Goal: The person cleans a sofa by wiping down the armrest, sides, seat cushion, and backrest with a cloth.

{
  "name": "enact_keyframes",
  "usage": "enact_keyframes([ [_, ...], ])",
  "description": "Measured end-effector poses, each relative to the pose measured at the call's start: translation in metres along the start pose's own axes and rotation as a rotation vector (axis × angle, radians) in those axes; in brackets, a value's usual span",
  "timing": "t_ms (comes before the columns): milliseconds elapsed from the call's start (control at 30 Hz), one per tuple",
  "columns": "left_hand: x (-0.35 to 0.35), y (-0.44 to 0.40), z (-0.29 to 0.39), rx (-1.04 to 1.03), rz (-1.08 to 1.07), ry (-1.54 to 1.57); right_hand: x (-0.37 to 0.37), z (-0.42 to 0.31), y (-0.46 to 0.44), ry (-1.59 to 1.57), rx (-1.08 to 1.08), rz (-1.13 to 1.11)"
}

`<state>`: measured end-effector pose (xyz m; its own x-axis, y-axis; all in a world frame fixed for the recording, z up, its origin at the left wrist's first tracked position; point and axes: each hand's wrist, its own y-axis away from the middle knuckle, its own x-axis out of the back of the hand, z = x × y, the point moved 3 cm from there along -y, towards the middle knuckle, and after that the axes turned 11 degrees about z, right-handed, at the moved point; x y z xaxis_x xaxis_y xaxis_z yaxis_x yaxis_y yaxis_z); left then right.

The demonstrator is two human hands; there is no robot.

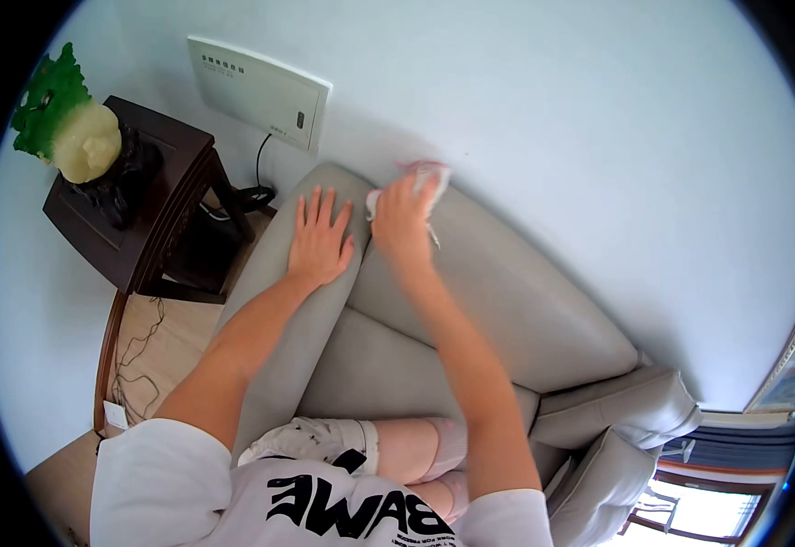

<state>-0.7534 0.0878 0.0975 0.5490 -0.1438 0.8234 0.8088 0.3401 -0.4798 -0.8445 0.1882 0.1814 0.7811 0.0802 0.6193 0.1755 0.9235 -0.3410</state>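
My left hand (319,242) lies flat with fingers spread on the armrest (270,365) of a grey-beige sofa. To its right, my right hand (402,219) is closed around a white and pinkish cloth (433,180) at the top of the sofa's backrest (507,292), close to the wall. Parts of the cloth stick out above and beside the fingers, and a thin end hangs below them. The right hand is slightly blurred. My knees rest on the sofa seat (370,365).
A dark wooden side table (179,150) on the left bears a green and white cabbage ornament (87,141). A white panel (256,91) is set in the wall. Cables (138,356) lie on the floor. Cushions (607,474) sit at the sofa's right end.
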Motion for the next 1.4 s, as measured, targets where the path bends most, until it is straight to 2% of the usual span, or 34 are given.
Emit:
enact_keyframes([
  [67, 0.000, 0.002, 0.001, -0.005, 0.010, 0.003, -0.009, -0.035, 0.008, 0.119, 0.188, -0.146],
  [167, 0.000, -0.004, 0.000, 0.004, 0.011, 0.011, -0.041, -0.068, 0.025, -0.027, 0.164, -0.215],
  [267, 0.000, 0.001, 0.001, 0.018, -0.037, 0.005, -0.024, -0.041, 0.021, -0.116, 0.221, -0.171],
  [367, -0.002, 0.002, 0.003, 0.010, -0.021, -0.009, -0.002, -0.005, 0.016, -0.141, 0.141, -0.109],
  [567, 0.000, 0.001, 0.004, -0.008, 0.006, -0.010, 0.029, 0.055, 0.031, -0.552, -0.437, 0.107],
  [667, 0.004, 0.001, 0.007, -0.011, -0.012, -0.015, 0.019, 0.079, 0.062, -0.549, -0.630, 0.098],
  [800, 0.000, 0.001, 0.005, -0.023, -0.001, -0.041, 0.002, 0.131, 0.136, -0.571, -0.904, -0.129],
  [900, 0.003, 0.002, 0.005, -0.037, -0.001, -0.039, 0.018, 0.136, 0.160, -0.536, -0.905, 0.110],
  [1000, 0.004, 0.001, 0.006, -0.041, -0.001, -0.043, -0.007, 0.118, 0.154, -0.325, -0.950, 0.179],
  [1100, 0.000, 0.002, 0.006, -0.054, 0.011, -0.058, 0.006, 0.100, 0.097, -0.435, -0.874, 0.182],
  [1233, -0.002, 0.000, 0.005, -0.038, 0.005, -0.034, 0.009, 0.065, 0.019, -0.535, -0.815, 0.315],
  [1333, -0.002, 0.001, 0.006, -0.026, 0.004, -0.021, 0.008, 0.067, -0.005, -0.645, -0.745, -0.091],
  [1400, -0.004, 0.003, 0.005, -0.021, -0.001, -0.027, 0.008, 0.071, 0.003, -0.730, -0.757, -0.010],
])
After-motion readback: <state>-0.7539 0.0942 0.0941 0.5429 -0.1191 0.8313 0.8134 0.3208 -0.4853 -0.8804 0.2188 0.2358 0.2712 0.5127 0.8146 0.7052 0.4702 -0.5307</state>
